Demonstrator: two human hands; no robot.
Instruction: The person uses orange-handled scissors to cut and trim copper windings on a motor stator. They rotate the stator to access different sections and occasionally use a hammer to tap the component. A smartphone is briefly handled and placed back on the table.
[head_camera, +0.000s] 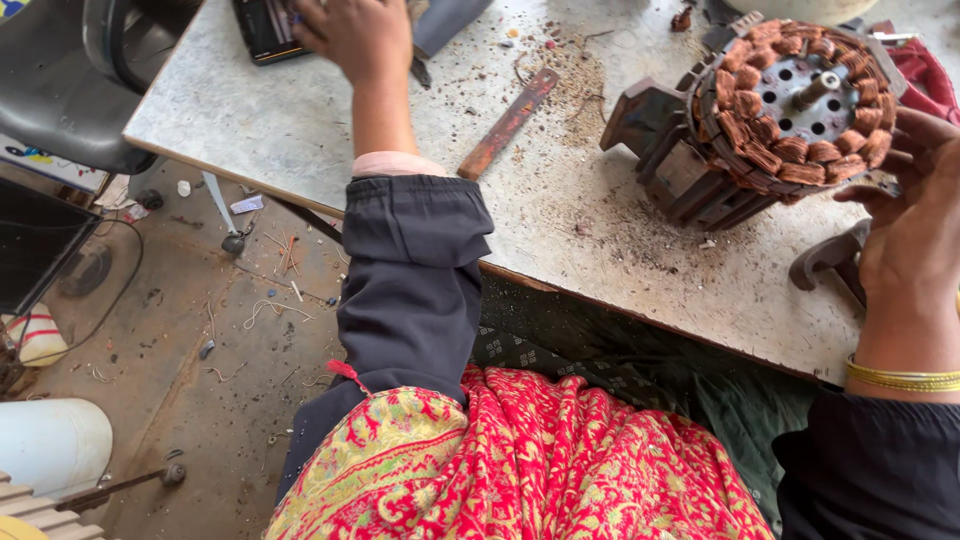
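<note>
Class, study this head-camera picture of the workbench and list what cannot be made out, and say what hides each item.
1. Left hand: fingertips cut off by the top edge; its grip on the dark flat object is unclear.
2. Dark flat object: mostly cut off by the top edge, kind uncertain.
3. Right hand: fingers reach behind the copper-wound motor stator, so contact is hidden.
4. Grey metal piece: partly behind the right hand.

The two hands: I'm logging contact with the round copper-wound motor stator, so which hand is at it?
The right hand, wearing gold bangles, rests against the stator. The left hand reaches across the table towards a dark flat device.
</note>
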